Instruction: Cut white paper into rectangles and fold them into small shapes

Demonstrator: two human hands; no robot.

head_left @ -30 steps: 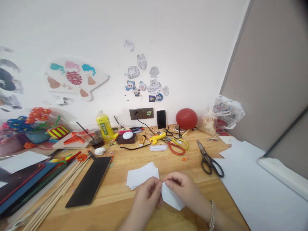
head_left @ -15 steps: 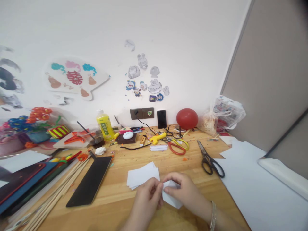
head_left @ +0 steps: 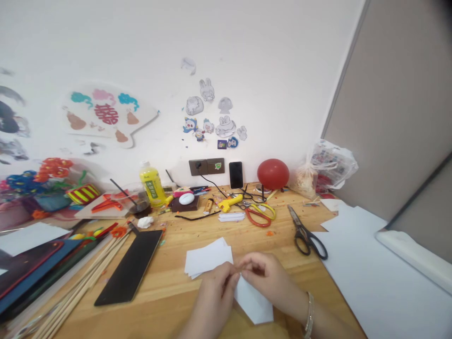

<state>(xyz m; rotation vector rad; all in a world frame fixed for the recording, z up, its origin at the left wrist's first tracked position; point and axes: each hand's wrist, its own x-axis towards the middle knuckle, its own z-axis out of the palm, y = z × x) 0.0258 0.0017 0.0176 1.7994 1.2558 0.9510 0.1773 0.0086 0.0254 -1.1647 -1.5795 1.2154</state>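
Observation:
A piece of white paper (head_left: 253, 301) with slanted edges hangs between my two hands, over the front of the wooden table. My left hand (head_left: 219, 287) pinches its upper left edge. Thumb and fingers of my right hand (head_left: 263, 275) close on its top, and the fingertips of both hands meet there. A bracelet circles my right wrist. Just behind my hands lies a small stack of white paper sheets (head_left: 208, 256), partly covered by my left fingers.
Black scissors (head_left: 305, 233) and large white sheets (head_left: 384, 273) lie at the right. Left are a black board (head_left: 130, 268) and wooden sticks (head_left: 81, 282). Behind stand a yellow bottle (head_left: 152, 184), glue gun (head_left: 230, 203), red-and-yellow scissors (head_left: 259, 216), phone (head_left: 236, 175) and red balloon (head_left: 273, 173).
The held paper has turned and shows more of its surface, reaching lower toward the front. My right fingers have shifted to its top, closer to my left fingertips. The view has moved slightly.

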